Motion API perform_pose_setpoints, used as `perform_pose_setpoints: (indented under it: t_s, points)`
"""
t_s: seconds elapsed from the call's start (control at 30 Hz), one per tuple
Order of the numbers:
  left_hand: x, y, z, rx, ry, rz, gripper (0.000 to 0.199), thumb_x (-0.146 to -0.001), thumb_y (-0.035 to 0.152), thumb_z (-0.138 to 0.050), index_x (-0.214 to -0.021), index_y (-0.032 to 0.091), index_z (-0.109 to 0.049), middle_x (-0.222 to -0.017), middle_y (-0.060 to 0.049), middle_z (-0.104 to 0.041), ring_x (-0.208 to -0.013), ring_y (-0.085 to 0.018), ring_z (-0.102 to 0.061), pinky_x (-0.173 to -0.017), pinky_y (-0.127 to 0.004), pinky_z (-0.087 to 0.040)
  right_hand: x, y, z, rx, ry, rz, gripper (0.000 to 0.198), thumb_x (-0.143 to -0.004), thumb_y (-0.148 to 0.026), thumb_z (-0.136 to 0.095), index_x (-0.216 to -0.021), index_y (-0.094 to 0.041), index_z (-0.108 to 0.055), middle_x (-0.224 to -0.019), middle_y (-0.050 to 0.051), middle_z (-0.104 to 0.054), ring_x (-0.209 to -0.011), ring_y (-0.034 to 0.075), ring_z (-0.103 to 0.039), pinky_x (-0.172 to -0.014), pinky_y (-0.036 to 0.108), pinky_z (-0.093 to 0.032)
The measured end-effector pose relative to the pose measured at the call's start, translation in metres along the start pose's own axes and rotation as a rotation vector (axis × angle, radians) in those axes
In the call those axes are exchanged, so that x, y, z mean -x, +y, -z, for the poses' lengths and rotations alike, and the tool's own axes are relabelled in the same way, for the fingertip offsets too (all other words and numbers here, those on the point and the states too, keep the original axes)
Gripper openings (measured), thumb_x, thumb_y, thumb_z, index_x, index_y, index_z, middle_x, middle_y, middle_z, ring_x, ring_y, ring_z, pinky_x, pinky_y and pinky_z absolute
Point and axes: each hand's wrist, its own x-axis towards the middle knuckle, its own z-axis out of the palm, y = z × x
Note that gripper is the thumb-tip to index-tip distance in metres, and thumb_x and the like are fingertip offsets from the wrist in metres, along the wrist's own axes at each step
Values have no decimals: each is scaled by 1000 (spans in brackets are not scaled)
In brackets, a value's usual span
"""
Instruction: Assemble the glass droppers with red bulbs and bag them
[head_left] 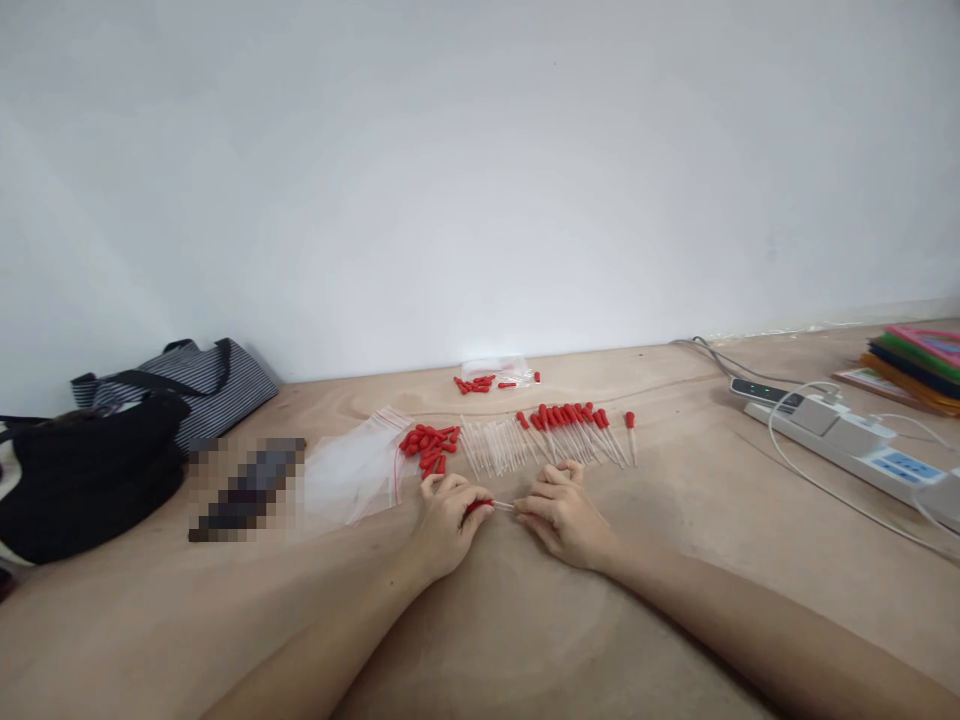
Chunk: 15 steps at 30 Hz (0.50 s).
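Between thumb and fingers, my left hand (448,518) pinches a red rubber bulb (478,507). A thin clear dropper tube (505,506) runs from the bulb to my right hand (564,515), whose closed fingertips grip its other end. How deep the tube sits in the bulb is hidden by the fingers. Just beyond my left hand lies a pile of loose red bulbs (429,447). Several bare clear tubes (495,447) lie side by side beyond both hands. To their right is a row of droppers with red bulbs (568,420) on their far ends.
Clear zip bags (349,470) lie left of the bulbs. More red bulbs (474,384) and a small bag (495,368) are near the wall. A striped bag (225,385) and black bag (97,475) stand left; a power strip (840,445) with cables and stacked coloured folders (919,360) are right.
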Motion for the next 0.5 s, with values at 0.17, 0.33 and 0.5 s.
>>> perform_pose_setpoints:
  t_s: [0.17,0.33,0.5]
  points:
    - [1,2,3,0,-22,-50,9,-82,21,-49,-80,22,-58,-76,3,-66,-81,-17,-54,-89,-45,-17,1,7,-1,66,18,72,16,-82,-18,-48,-77,-21,-63,-62,-1,-57,-74,14,-42,-80,37,-17]
    - [2,3,2,-9,12,-115,8,-81,20,-51,-80,22,-58,-74,4,-66,-79,-17,-55,-90,-46,-16,0,10,-1,85,54,119,21,-81,-12,-44,-78,-21,-63,-62,0,-56,-75,14,-41,-83,39,-15]
    - [2,4,0,-17,74,-166,7,-80,22,-52,-78,22,-58,-70,4,-66,-76,-16,-55,-91,-45,-16,-2,5,0,61,82,84,17,-80,-15,-45,-75,-19,-61,-63,0,-57,-74,14,-40,-81,38,-16]
